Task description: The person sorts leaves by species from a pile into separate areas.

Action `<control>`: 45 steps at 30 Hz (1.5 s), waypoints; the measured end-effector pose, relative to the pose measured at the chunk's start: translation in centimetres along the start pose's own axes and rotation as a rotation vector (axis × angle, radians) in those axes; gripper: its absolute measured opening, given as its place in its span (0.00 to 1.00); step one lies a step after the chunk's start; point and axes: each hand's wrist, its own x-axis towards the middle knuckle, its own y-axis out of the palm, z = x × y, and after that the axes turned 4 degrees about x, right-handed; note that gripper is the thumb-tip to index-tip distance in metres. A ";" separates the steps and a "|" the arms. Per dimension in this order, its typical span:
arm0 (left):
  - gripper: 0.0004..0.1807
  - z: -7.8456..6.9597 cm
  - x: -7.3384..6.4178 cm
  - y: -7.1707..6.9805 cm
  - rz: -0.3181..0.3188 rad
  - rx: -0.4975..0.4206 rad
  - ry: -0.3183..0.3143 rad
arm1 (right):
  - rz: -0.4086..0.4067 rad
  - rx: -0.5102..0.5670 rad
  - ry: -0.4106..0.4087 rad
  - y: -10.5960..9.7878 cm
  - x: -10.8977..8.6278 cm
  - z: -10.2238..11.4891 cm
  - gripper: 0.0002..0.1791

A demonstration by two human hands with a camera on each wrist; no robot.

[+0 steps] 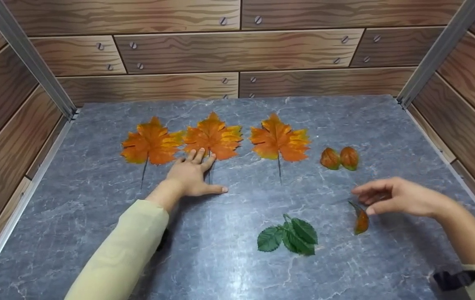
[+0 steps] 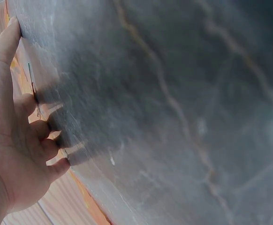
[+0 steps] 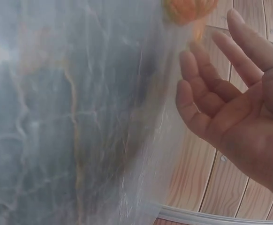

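Observation:
Three orange artificial maple leaves lie in a row: a left one (image 1: 150, 141), a middle one (image 1: 214, 135) and a right one (image 1: 279, 137), each with a dark stem. My left hand (image 1: 191, 175) lies with fingers spread over the lower part of the middle leaf and its stem, thumb pointing right. In the left wrist view, the fingertips are right at the table surface. My right hand (image 1: 404, 198) hovers at the right with fingers loosely bent and nothing between them in the right wrist view. Its thumb tip overlaps the edge of a small orange-green leaf (image 1: 361, 223).
Two small orange leaves (image 1: 349, 158) lie side by side right of the maple leaves. A green leaf cluster (image 1: 299, 235) lies nearer the front. The grey marbled table (image 1: 95, 233) is enclosed by wood-patterned walls (image 1: 237, 50) with metal corner posts.

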 end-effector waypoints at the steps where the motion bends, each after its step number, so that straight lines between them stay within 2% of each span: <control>1: 0.65 0.0 0.0 0.0 0.000 0.001 0.000 | 0.017 0.008 -0.003 0.2 -0.1 0.0 0.30; 6: 0.64 0.0 0.0 0.0 -0.005 0.017 -0.001 | 0.053 -0.015 0.019 0.9 -0.4 0.3 0.31; 14: 0.64 0.1 0.1 0.1 0.002 0.017 -0.004 | 0.050 -0.035 0.005 2.0 -0.4 -0.1 0.32; 22: 0.64 0.0 0.0 0.1 -0.006 0.005 0.004 | -0.010 -0.122 -0.049 2.7 -0.1 -0.4 0.25; 28: 0.64 0.0 0.0 0.1 -0.008 0.009 0.004 | -0.034 -0.113 -0.041 2.9 0.1 -0.3 0.22; 37: 0.64 0.0 0.0 0.2 -0.005 0.007 -0.001 | -0.080 -0.071 -0.024 2.8 0.5 0.2 0.26; 41: 0.64 0.0 0.0 0.1 -0.003 0.010 -0.008 | -0.134 -0.132 -0.041 2.6 1.0 0.7 0.26; 45: 0.64 0.0 0.0 0.1 -0.004 0.010 -0.006 | -0.204 -0.220 -0.090 2.1 1.8 1.4 0.25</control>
